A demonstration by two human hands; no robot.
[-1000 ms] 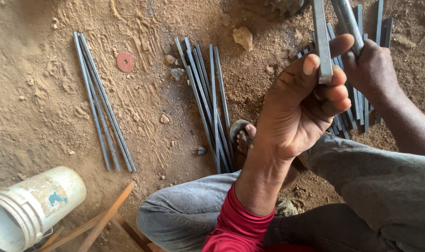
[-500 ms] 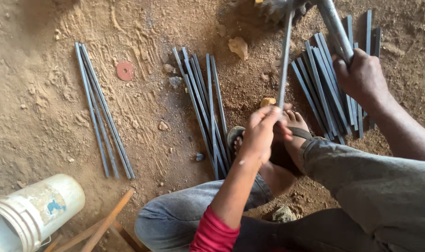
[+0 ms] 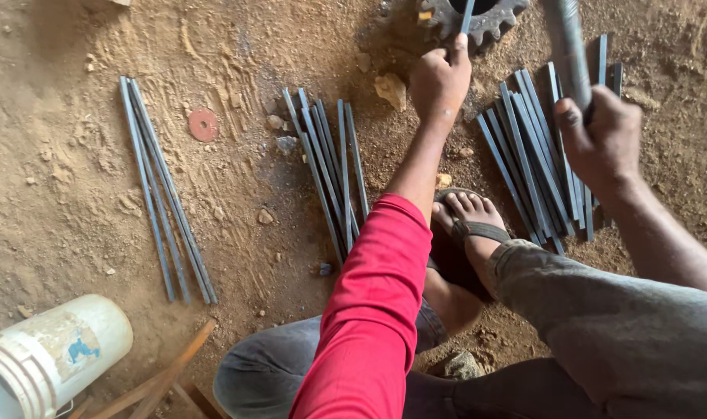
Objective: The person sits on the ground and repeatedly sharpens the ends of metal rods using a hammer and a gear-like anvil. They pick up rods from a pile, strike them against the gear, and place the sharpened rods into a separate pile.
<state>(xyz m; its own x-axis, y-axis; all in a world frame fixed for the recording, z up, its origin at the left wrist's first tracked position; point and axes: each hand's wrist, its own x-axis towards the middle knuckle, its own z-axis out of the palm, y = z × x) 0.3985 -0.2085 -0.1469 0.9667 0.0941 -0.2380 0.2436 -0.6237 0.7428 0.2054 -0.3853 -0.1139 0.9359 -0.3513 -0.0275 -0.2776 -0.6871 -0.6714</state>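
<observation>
My left hand [image 3: 440, 80], at the end of a red sleeve, is stretched forward and grips a thin grey metal strip [image 3: 466, 15] that reaches onto a toothed iron gear [image 3: 499, 22] lying on the dirt at the top. My right hand [image 3: 601, 136] is raised at the right, closed round a thick grey metal handle [image 3: 566, 48] that runs up out of view. Below the right hand lies a pile of flat grey metal strips [image 3: 524, 155]. My sandalled foot [image 3: 466, 221] rests between the two arms.
A second pile of grey strips [image 3: 328, 167] lies at centre and a third bundle [image 3: 161, 186] at left. A small red disc [image 3: 203, 124] and loose stones [image 3: 390, 89] lie on the dirt. A white bucket [image 3: 51, 357] and wooden sticks [image 3: 163, 380] sit at the lower left.
My left hand has carried the strip from close to my body forward to the gear. My right hand has shifted right, still holding the thick handle.
</observation>
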